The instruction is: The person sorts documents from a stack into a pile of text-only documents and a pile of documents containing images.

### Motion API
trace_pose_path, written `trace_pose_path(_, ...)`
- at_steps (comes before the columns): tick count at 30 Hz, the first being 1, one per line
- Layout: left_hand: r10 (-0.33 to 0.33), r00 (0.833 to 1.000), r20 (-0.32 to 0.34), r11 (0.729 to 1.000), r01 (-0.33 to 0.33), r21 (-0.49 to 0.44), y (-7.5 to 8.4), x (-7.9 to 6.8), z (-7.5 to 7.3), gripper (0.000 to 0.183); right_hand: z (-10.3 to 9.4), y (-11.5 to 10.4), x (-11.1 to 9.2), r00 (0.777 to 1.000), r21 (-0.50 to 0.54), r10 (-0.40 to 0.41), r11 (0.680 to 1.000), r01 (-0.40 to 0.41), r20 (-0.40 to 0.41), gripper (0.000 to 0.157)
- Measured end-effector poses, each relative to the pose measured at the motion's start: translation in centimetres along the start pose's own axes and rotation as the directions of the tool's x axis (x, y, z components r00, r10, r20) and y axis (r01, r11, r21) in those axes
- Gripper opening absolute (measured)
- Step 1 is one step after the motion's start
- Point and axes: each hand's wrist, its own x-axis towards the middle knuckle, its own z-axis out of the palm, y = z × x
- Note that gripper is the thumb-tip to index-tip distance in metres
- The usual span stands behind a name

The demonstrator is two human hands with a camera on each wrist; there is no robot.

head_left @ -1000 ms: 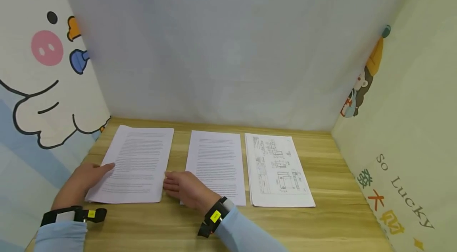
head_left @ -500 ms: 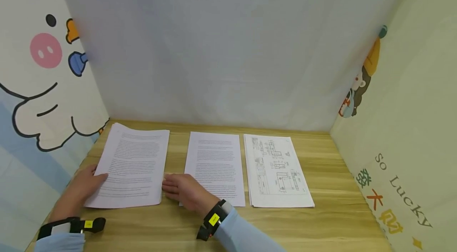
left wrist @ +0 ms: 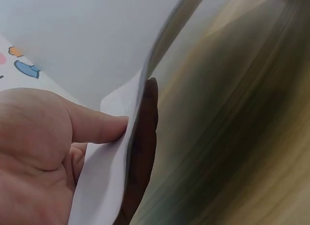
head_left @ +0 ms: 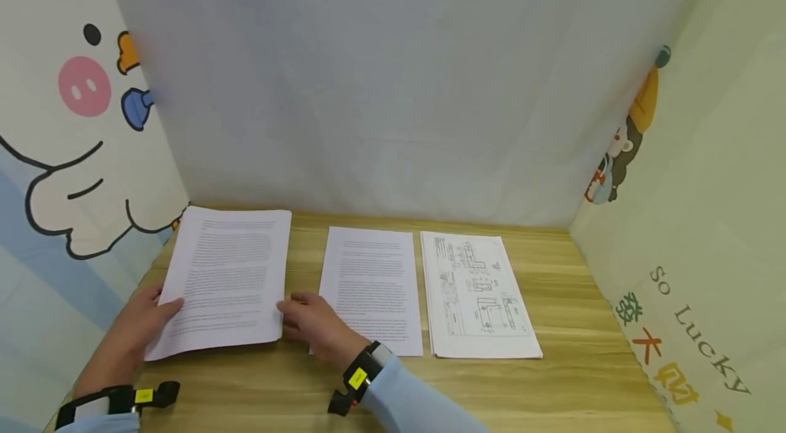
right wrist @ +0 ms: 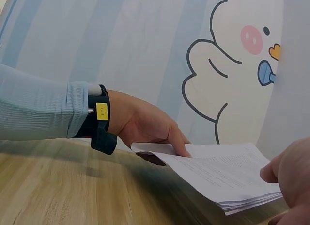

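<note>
A stack of printed paper (head_left: 230, 269) is held slightly raised over the left side of the table, its near edge bowed. My left hand (head_left: 138, 324) grips its left edge, thumb on top and fingers underneath, as the left wrist view shows. On the right edge, my right hand (head_left: 319, 327) holds the stack, thumb at the upper side and fingers lower down. Loose sheet edges (right wrist: 247, 204) show at the near corner in the right wrist view. Right of this hand lies another text-printed stack (head_left: 377, 269), partly covered by the hand.
A third stack (head_left: 479, 293), topped with a technical drawing, lies farther right on the wooden table (head_left: 577, 296). A pale curtain (head_left: 393, 92) closes the back. Printed cartoon panels stand at the left (head_left: 61, 146) and right (head_left: 700, 181).
The left stack has shifted a little left and its near edge has risen off the table. My right hand has gone from flat beside the edge to holding it, thumb uppermost.
</note>
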Motion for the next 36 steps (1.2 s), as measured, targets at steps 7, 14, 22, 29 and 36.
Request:
trace_pose_path(7, 0.024, 1.000, 0.004, 1.000, -0.024, 0.002, 0.1, -0.3, 0.4, 0.089, 0.5, 0.4, 0.9, 0.999, -0.017, -0.014, 1.000, 0.014, -0.032, 0.052)
trace_pose_path(14, 0.042, 0.999, 0.023, 0.999, -0.042, -0.010, 0.9, -0.9, 1.0, 0.086, 0.8, 0.7, 1.3, 0.993, -0.091, -0.095, 0.992, 0.089, -0.066, 0.016)
trace_pose_path(22, 0.099, 0.995, -0.013, 0.995, -0.099, -0.015, 1.6, -1.4, 2.0, 0.087, -0.8, 0.6, 1.2, 0.979, -0.339, -0.174, 0.932, 0.131, -0.102, 0.016)
trace_pose_path(29, 0.140, 0.989, -0.041, 0.989, -0.142, -0.053, 2.6, -1.8, 5.0, 0.080, -3.5, 0.5, 0.6, 0.972, -0.387, -0.220, 0.906, 0.173, -0.079, 0.021)
trace_pose_path(36, 0.217, 0.975, -0.045, 0.974, -0.219, -0.055, 3.6, -2.3, 8.6, 0.066, -7.5, 0.6, -0.3, 0.973, -0.395, -0.224, 0.900, 0.184, -0.057, 0.024)
